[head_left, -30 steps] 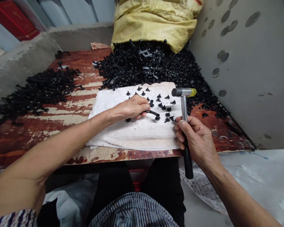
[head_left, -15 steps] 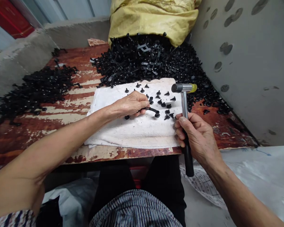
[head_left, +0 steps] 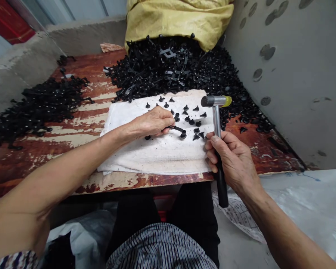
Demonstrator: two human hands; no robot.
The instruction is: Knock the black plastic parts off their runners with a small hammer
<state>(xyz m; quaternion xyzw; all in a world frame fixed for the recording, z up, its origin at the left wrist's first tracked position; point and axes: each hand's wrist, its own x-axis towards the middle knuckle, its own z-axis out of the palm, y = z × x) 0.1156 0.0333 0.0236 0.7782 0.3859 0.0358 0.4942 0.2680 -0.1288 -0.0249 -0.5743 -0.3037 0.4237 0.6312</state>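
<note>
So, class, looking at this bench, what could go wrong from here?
The hammer in the right hand is close to the left hand holding a black strip, so a swing might catch those fingers. Small black studs lie loose on the towel and could get knocked into the black heap behind.

Both arms are bare and reach out from the near edge of the shot, and the two hands stay well apart. The left arm (head_left: 58,168) stretches in from the lower left, low and almost flat, toward the middle. The left hand (head_left: 151,123) is back-up with the wrist (head_left: 123,134) pretty straight, and the fingertips (head_left: 168,127) are curled down in a tight pinch. Over on the right, the right arm (head_left: 285,228) angles up from the lower right. The right hand (head_left: 231,158) stands more on edge, closed in a firm fist-style grip, with the thumb (head_left: 217,140) wrapped around the far side.
</note>
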